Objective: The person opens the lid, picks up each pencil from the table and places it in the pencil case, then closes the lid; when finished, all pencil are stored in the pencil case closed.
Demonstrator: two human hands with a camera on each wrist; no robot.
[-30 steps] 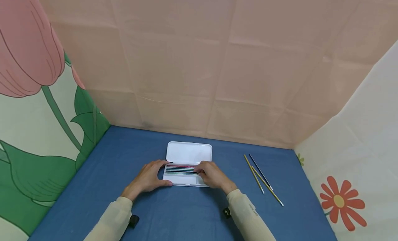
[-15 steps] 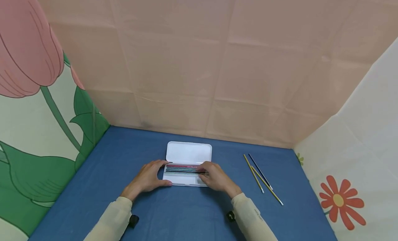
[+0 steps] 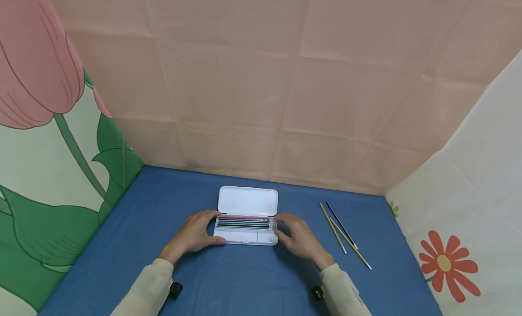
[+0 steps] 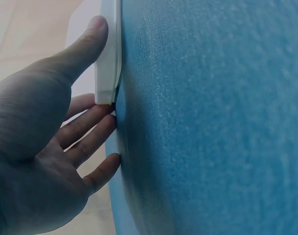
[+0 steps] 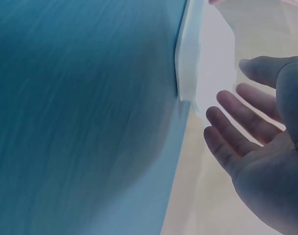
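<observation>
A white pencil case lies on the blue cloth with its lid folded back. Several pencils, dark and greenish with a red one at the back, lie side by side in it. My left hand holds the case's left end, thumb at the front edge and fingers at the back corner; the left wrist view shows the thumb against the white side wall. My right hand is beside the case's right end, fingers apart and nothing in them. In the right wrist view, a gap separates those fingers from the case.
To the right lie two yellow pencils and a dark one, loose on the blue cloth. A beige sheet rises at the back. Flower-printed sheets stand left and right.
My right hand has drawn back to the right, from over the pencils to beyond the case's right end, and its fingers have spread. The left hand keeps its place.
</observation>
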